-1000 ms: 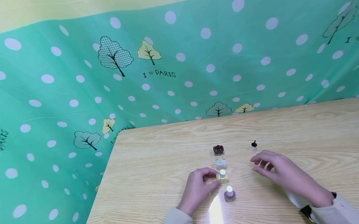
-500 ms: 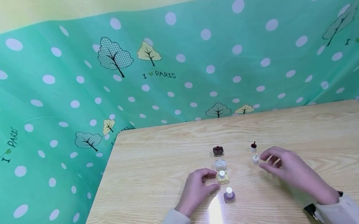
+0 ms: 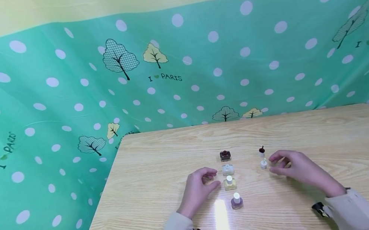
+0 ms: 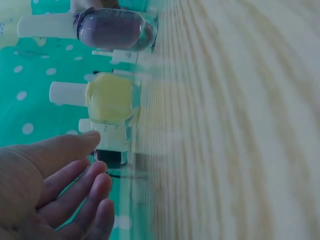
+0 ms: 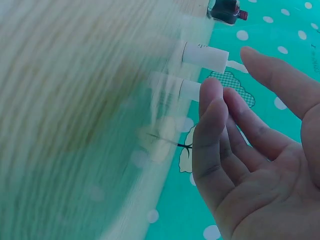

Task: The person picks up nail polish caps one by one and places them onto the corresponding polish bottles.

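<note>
My left hand (image 3: 199, 188), fingers loosely curved, is just left of a capped yellow nail polish bottle (image 3: 230, 184) and holds nothing. Beyond that bottle stand an uncapped white polish bottle (image 3: 227, 169) and an uncapped dark red one (image 3: 225, 156). Closest to me is a purple polish bottle (image 3: 236, 201) with its white cap on. My right hand (image 3: 292, 165) holds nothing either, thumb and fingers parted beside a white brush cap (image 5: 205, 56) that stands brush up on the table. Behind it a second cap with a dark red brush (image 3: 262, 151) also stands upturned.
All of this stands on a pale wood-grain table (image 3: 155, 155). A green curtain (image 3: 183, 74) with white dots and trees hangs along the back and left edges. Light glares on the tabletop near the purple bottle.
My right hand has moved right, off the white brush cap it was covering, leaving it standing in view. My left hand has drawn back leftward from the yellow bottle.
</note>
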The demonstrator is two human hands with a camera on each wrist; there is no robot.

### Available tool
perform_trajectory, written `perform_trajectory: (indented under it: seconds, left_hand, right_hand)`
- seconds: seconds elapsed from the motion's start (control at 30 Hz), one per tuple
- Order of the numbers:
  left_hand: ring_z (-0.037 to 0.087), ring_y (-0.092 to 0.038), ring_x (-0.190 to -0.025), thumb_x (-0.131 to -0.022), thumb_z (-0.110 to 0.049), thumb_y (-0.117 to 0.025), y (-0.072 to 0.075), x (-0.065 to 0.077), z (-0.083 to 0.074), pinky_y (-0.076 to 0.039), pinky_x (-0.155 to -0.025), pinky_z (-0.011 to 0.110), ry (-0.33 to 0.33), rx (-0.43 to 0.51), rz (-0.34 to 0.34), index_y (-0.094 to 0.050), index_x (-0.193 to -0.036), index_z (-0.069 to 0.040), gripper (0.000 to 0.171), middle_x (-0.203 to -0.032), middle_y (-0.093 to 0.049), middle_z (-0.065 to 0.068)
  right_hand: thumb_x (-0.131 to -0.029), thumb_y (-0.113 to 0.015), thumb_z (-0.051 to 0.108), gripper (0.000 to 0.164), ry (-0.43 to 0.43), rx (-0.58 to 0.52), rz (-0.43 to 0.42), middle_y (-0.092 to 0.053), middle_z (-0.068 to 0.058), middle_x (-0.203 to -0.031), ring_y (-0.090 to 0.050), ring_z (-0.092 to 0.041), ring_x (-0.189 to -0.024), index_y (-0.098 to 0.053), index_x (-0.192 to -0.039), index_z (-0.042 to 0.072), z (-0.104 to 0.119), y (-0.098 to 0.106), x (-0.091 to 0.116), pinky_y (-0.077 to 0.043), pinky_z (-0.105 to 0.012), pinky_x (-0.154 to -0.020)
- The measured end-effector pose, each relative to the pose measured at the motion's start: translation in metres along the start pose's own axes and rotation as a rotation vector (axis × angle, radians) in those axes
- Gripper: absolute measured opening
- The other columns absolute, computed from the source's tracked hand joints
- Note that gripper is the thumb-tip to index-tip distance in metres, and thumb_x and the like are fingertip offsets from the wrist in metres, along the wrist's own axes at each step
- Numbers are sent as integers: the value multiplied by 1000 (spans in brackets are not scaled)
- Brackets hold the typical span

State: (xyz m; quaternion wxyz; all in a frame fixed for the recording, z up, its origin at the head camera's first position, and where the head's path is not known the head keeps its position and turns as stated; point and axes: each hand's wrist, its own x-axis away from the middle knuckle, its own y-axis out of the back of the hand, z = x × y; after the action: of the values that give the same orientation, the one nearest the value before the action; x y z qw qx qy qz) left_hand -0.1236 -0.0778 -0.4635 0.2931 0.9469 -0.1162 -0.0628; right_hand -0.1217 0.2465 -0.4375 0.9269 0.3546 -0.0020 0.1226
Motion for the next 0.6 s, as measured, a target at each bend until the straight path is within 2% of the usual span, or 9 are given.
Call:
perform_trajectory:
  seconds: [0.2,0.6]
  left_hand:
    - [15,-65,-88,-81,-17,-81,0,-6,-1,-56,-80,26,12,39,1,-71,-111,-9,33,-101,-72,4]
    - [11,-63,-85,-81,-17,-81,-3,-20,0,-52,-76,19,35,62,25,-71,-112,-9,33,-96,-71,0]
  right_hand:
    - [-88,-75,19,33,-4,-25,38,-70,-8,-102,-62,-16,-79,-67,-114,0,-1,-1,-5,-54,-27,-56]
    - [-89,-75,19,37,6,-53,95,-70,-5,-97,-57,-11,-71,-67,-116,-4,-5,-6,-11,-50,-24,-53]
